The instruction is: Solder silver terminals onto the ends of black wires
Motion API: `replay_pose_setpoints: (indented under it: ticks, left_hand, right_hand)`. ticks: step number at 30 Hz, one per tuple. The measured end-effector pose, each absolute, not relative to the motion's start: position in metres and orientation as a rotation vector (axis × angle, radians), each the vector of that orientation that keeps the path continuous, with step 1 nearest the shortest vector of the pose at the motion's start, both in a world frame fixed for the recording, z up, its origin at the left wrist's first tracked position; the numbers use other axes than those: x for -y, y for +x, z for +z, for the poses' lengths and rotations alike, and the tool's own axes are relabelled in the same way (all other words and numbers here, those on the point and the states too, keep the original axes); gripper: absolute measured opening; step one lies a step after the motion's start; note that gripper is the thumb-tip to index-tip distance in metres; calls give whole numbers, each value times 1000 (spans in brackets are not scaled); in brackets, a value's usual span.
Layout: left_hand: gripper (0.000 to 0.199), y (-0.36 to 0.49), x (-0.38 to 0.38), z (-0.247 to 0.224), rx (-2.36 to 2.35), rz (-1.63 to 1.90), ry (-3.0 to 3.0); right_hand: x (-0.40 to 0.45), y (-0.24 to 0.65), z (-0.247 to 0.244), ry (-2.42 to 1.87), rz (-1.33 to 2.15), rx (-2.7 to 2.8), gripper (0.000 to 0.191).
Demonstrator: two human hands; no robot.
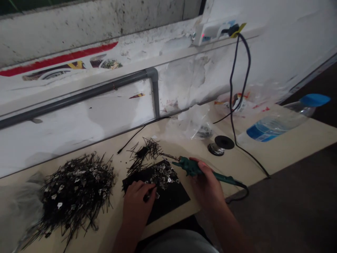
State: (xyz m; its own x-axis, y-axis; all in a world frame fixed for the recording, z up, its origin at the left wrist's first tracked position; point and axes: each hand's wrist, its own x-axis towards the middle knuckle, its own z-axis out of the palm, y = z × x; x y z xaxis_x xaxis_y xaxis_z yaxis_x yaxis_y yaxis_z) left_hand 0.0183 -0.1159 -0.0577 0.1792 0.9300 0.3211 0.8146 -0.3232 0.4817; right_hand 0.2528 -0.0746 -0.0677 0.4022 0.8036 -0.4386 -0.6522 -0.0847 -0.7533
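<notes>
My right hand (pixel 206 188) is wrapped round a green soldering iron (pixel 191 167), whose metal tip points left above a black mat (pixel 168 202). My left hand (pixel 138 200) is closed in a pinch over the mat's left part; what lies between the fingers is too dark and small to name. Small silvery metal tabs (pixel 165 175) are heaped on the mat, right beside my left fingertips. Just behind the mat lies a loose bunch of short black wires (pixel 149 149).
A big pile of black wires with metal tabs (pixel 76 186) covers the table's left side, beside a clear plastic bag (pixel 21 207). Toward the back right are a solder spool (pixel 221 144), plastic bags (pixel 196 121) and a water bottle (pixel 279 123). A black power cord (pixel 231 88) hangs from a wall socket.
</notes>
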Motion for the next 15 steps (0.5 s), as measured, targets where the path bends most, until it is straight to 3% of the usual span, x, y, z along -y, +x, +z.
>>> replay_pose_setpoints:
  ticks: [5, 15]
  left_hand:
    - [25, 8, 120, -46, -1736, 880, 2126]
    - [38, -11, 115, -49, -1768, 681, 2123]
  right_hand:
    - [75, 253, -65, -1129, 1224, 174, 49]
    - [75, 255, -66, -1126, 1237, 203, 46]
